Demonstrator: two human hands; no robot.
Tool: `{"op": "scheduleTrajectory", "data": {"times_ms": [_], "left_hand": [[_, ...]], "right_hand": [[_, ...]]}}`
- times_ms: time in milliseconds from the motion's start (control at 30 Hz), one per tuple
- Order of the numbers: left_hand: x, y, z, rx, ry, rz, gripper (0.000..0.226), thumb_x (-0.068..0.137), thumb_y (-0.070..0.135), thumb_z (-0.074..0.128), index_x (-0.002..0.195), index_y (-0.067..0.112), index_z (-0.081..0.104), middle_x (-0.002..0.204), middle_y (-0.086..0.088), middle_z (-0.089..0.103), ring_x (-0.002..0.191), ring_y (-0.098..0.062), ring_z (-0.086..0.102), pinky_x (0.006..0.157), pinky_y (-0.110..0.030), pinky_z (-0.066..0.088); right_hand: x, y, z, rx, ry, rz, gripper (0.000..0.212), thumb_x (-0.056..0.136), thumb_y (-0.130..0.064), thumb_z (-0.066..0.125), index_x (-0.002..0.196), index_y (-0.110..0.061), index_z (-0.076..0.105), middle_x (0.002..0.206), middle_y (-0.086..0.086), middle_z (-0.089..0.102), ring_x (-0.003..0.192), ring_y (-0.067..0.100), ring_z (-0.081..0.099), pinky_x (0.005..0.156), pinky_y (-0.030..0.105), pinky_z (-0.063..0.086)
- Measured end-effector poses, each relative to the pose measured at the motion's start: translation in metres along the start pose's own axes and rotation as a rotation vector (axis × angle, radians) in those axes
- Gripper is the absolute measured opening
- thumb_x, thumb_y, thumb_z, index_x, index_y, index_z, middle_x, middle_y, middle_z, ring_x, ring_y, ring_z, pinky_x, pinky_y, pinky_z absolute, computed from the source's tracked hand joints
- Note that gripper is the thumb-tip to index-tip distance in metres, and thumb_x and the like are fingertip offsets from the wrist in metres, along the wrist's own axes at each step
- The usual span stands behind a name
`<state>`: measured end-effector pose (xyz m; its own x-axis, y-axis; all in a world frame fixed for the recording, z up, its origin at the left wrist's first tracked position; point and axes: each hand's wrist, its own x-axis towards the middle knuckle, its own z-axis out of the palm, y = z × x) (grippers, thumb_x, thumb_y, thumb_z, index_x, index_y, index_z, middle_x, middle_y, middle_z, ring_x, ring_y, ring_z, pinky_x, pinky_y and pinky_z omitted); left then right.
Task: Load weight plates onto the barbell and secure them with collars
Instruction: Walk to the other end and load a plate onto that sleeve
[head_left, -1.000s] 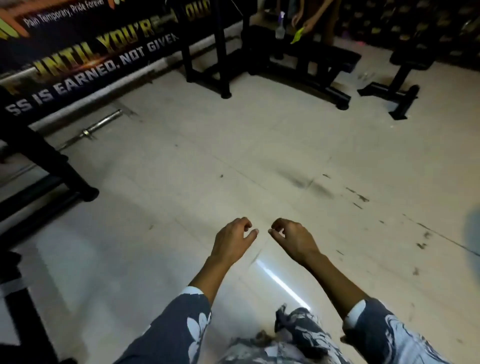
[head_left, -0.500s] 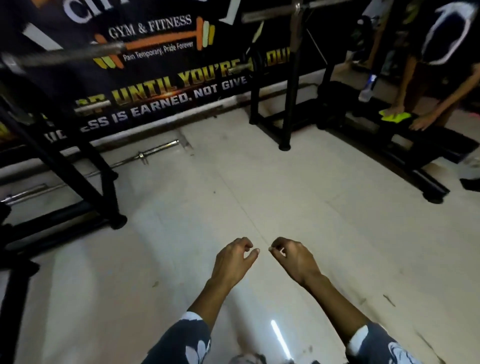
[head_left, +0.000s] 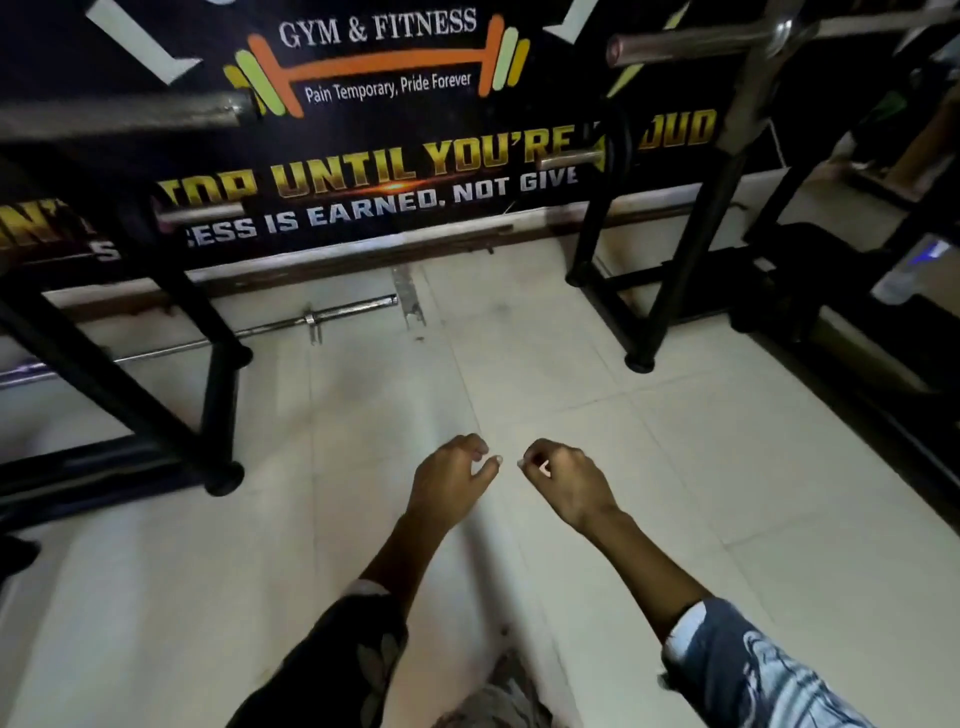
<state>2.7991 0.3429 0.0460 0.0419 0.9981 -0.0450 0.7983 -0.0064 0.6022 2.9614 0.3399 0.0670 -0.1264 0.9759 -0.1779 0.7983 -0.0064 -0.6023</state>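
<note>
My left hand (head_left: 452, 480) and my right hand (head_left: 569, 480) hang side by side over the pale tiled floor, fingers loosely curled, nothing in either. A bare steel barbell (head_left: 311, 325) lies on the floor along the wall, ahead and to the left. The bare end of a racked bar (head_left: 119, 117) shows at upper left, and the end of another racked bar (head_left: 691, 44) at upper right. A dark weight plate (head_left: 621, 148) sits on a low peg of the right rack. I see no collars.
Black rack legs (head_left: 218, 415) stand on the left, and another rack's legs (head_left: 660, 312) on the right. A dark bench (head_left: 810, 270) with a spray bottle (head_left: 906, 273) is at far right. A gym banner (head_left: 384, 130) covers the wall ahead.
The view has swung up and left toward the banner wall, and the racks have come closer. Both hands keep the same curled, empty pose in front of me.
</note>
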Motion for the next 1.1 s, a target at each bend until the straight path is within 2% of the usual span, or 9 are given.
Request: {"op": "scheduleTrajectory", "data": {"times_ms": [167,300,433,533,667,800,933,1100], "left_hand": [[0.137,-0.007,-0.028,0.002,0.037,-0.034,0.023,0.089,0.036,0.057,0.097,0.014,0.061,0.101,0.001,0.067,0.094,-0.017,0.061,0.074,-0.024,0.040],[0.250,-0.036,-0.037,0.057,0.092,-0.032,0.025,0.090,0.038,0.055,0.098,0.014,0.060,0.100,0.000,0.065,0.092,-0.017,0.060,0.075,-0.025,0.042],[0.363,-0.065,-0.052,0.061,0.134,-0.107,0.026,0.089,0.039,0.057,0.097,0.015,0.060,0.095,0.002,0.064,0.089,-0.015,0.060,0.073,-0.026,0.043],[0.441,-0.083,-0.072,0.073,0.138,-0.180,0.027,0.088,0.039,0.059,0.099,0.016,0.062,0.096,0.002,0.066,0.090,-0.016,0.062,0.073,-0.024,0.042],[0.522,-0.112,-0.104,0.062,0.181,-0.270,0.026,0.087,0.037,0.061,0.099,0.014,0.062,0.096,-0.001,0.067,0.089,-0.018,0.063,0.071,-0.023,0.041],[0.598,-0.165,-0.135,0.072,0.233,-0.399,0.030,0.090,0.040,0.056,0.103,0.015,0.061,0.104,0.000,0.066,0.096,-0.017,0.061,0.070,-0.020,0.035],[0.670,-0.232,-0.159,0.103,0.287,-0.478,0.030,0.090,0.041,0.054,0.103,0.015,0.060,0.104,-0.001,0.066,0.096,-0.020,0.062,0.076,-0.026,0.043],[0.746,-0.301,-0.210,0.030,0.400,-0.687,0.027,0.090,0.041,0.055,0.101,0.016,0.060,0.101,-0.001,0.066,0.095,-0.020,0.062,0.079,-0.031,0.046]], "right_hand": [[0.141,-0.022,-0.027,0.020,-0.032,-0.023,0.020,0.091,-0.035,0.049,0.097,-0.020,0.060,0.102,-0.002,0.068,0.096,0.022,0.061,0.075,0.029,0.045],[0.272,-0.029,-0.028,-0.025,-0.086,-0.081,0.016,0.091,-0.031,0.049,0.096,-0.021,0.061,0.103,0.001,0.068,0.097,0.024,0.061,0.074,0.028,0.044],[0.404,-0.043,-0.032,-0.030,-0.143,-0.163,0.017,0.091,-0.030,0.050,0.097,-0.019,0.061,0.101,0.000,0.068,0.092,0.022,0.062,0.069,0.026,0.042],[0.500,-0.060,-0.038,-0.037,-0.212,-0.195,0.018,0.091,-0.030,0.050,0.095,-0.016,0.060,0.102,0.002,0.068,0.088,0.020,0.060,0.071,0.027,0.043],[0.608,-0.096,-0.040,-0.070,-0.272,-0.273,0.020,0.091,-0.029,0.050,0.100,-0.014,0.060,0.106,0.005,0.066,0.098,0.024,0.060,0.078,0.030,0.045],[0.720,-0.149,-0.016,-0.156,-0.391,-0.415,0.026,0.092,-0.032,0.050,0.105,-0.012,0.059,0.109,0.007,0.066,0.100,0.026,0.061,0.083,0.035,0.050],[0.817,-0.206,0.023,-0.186,-0.440,-0.558,0.025,0.092,-0.031,0.050,0.106,-0.012,0.058,0.108,0.006,0.065,0.100,0.024,0.059,0.082,0.034,0.048],[0.917,-0.283,0.076,-0.276,-0.537,-0.686,0.023,0.092,-0.033,0.050,0.102,-0.013,0.059,0.106,0.005,0.066,0.099,0.023,0.060,0.079,0.031,0.044]]}}
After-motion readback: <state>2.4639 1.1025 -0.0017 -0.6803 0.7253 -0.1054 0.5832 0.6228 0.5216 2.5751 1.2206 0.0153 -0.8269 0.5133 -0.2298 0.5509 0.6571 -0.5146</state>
